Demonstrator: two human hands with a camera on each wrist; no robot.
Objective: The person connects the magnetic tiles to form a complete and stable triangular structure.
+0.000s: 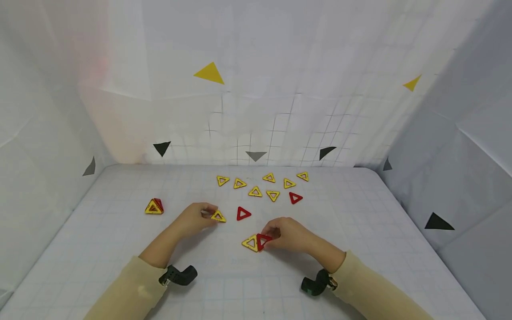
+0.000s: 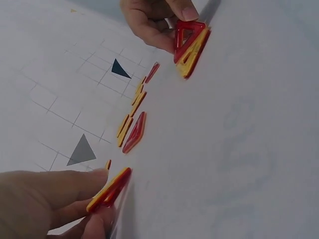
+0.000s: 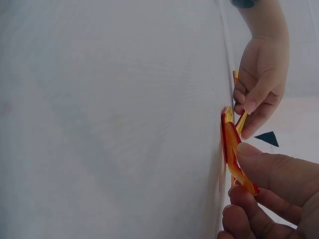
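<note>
A person in pale beige sleeves works with triangular frames on a white table (image 1: 236, 284) marked with faint grid lines. At center left of the head view, the left hand (image 1: 197, 220) pinches a yellow triangle (image 1: 218, 220) between thumb and fingers. Just right of the frame's center, the right hand (image 1: 289, 234) pinches a red triangle (image 1: 259, 242), tilted and touching a second yellow triangle (image 1: 246, 243) on its left; the fingers cover part of the red piece.

A loose red triangle (image 1: 238, 214) lies in the gap between the hands. Beyond, across the upper middle of the table, seven small yellow triangles (image 1: 254, 195) are scattered beside another red triangle (image 1: 292, 198). At far left sits a yellow-and-red cluster (image 1: 154, 210), too small to tell whether stacked or standing.

The pieces are smooth, glossy and hollow-centered, with rounded corners; the wrist views show both yellow and red on the held ones. Black devices (image 1: 182, 275) sit at both wrists. Behind hangs creased white sheeting (image 1: 264, 44), printed with thin grid lines and marked with flat yellow, black and gray triangles.
</note>
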